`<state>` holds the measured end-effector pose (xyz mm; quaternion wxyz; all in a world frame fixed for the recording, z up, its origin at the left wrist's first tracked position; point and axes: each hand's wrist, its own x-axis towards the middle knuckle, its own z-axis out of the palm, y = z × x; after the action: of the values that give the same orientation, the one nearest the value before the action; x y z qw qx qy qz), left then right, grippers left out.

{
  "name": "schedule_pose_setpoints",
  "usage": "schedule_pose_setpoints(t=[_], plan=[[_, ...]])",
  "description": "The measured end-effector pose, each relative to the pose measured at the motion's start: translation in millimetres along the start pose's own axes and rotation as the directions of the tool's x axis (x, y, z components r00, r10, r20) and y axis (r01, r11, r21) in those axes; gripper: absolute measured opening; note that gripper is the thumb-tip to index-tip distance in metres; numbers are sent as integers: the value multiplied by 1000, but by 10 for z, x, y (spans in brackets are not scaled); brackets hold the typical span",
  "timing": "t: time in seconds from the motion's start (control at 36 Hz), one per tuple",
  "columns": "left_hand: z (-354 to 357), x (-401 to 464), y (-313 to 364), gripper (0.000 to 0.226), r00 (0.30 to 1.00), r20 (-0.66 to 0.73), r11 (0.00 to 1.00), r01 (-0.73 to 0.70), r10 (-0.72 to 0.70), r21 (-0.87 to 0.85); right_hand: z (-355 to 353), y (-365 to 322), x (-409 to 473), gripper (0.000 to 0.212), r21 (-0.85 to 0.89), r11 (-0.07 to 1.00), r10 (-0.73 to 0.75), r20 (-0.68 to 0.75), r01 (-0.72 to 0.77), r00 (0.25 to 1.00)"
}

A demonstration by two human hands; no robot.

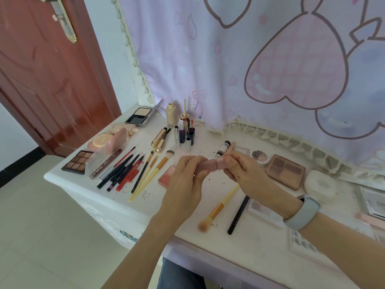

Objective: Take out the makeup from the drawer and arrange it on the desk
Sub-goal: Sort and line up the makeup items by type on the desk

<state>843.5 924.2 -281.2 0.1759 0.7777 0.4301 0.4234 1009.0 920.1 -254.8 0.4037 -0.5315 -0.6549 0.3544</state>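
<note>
Pink tube [210, 165] above the desk [208, 243] — one end pinched in each hand: left hand [185, 180], right hand [245, 174].

A small pink tube [210, 165] lies sideways in the air above the white counter [245, 245], held at both ends. On the counter, pencils [123, 170] and 3 brushes [150, 172] lie side by side. Flat color boxes [285, 171] lie near the back.

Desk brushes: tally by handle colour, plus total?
Yellow-handled brushes: 3
Black-handled brush: 1
Total: 4
</note>
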Motion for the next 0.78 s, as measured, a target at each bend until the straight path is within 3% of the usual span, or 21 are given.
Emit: schedule_pose_setpoints(t=[0.14,0.25,0.33,0.42,0.47,0.61,0.69,0.78], plan=[[15,64,26,42,997,-46,997,58,-60,-46,-28,11,-44,11,-54,985,-159,46,161,986],[-21,102,-1,33,995,-79,996,51,-57,-73,-144,-10,-33,25,44,987,-162,164,157,973],[-19,116,-4,28,995,-66,997,70,-73,-42,-198,-73,3,18,110,992,-85,218,62,972],[-14,104,4,32,997,-73,1000,18,-17,6,-181,-122,75,49,104,987,98,200,-121,975],[-21,98,2,34,997,-73,999,-11,14,48,-149,-124,111,48,63,979,182,171,-195,968],[-59,87,-38,36,998,-56,998,21,-18,51,-152,-47,103,9,39,998,43,174,-50,984],[-52,101,-82,25,998,-47,998,44,-41,50,-152,-23,90,22,-5,998,-52,213,55,976],[-48,125,-80,24,999,-40,998,31,-29,58,-161,-69,124,19,-66,998,-2,236,18,972]])
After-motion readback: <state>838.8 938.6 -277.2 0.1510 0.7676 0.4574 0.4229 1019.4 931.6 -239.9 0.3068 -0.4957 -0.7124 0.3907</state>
